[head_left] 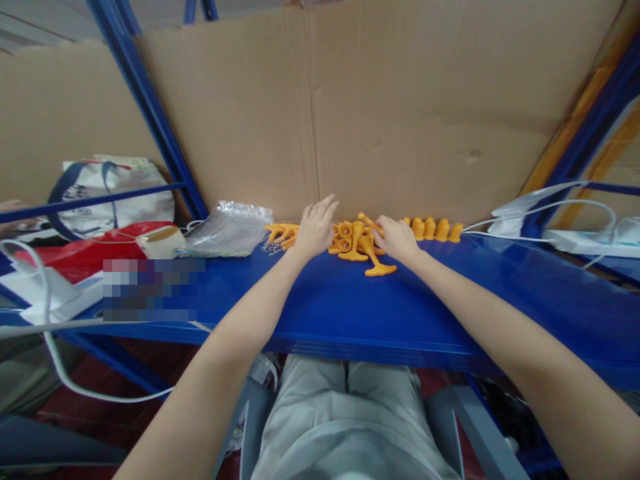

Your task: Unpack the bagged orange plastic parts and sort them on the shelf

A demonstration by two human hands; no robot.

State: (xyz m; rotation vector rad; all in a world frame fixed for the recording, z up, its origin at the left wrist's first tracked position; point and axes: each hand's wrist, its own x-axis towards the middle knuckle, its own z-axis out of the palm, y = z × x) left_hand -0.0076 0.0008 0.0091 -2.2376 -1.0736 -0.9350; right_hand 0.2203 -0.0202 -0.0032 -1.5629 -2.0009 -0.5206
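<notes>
- Reaching over the glossy blue tabletop, the left hand extends its fingers beside a heap of orange plastic parts — whether it grips anything, I cannot tell.
- The right hand has fingertips at a slim orange plastic piece by the heap; whether they pinch it, I cannot tell.
- A T-shaped orange plastic handle lies at the heap's front — crossbar nearest the person.
- Rounded orange plastic caps stand in a row to the right.
</notes>
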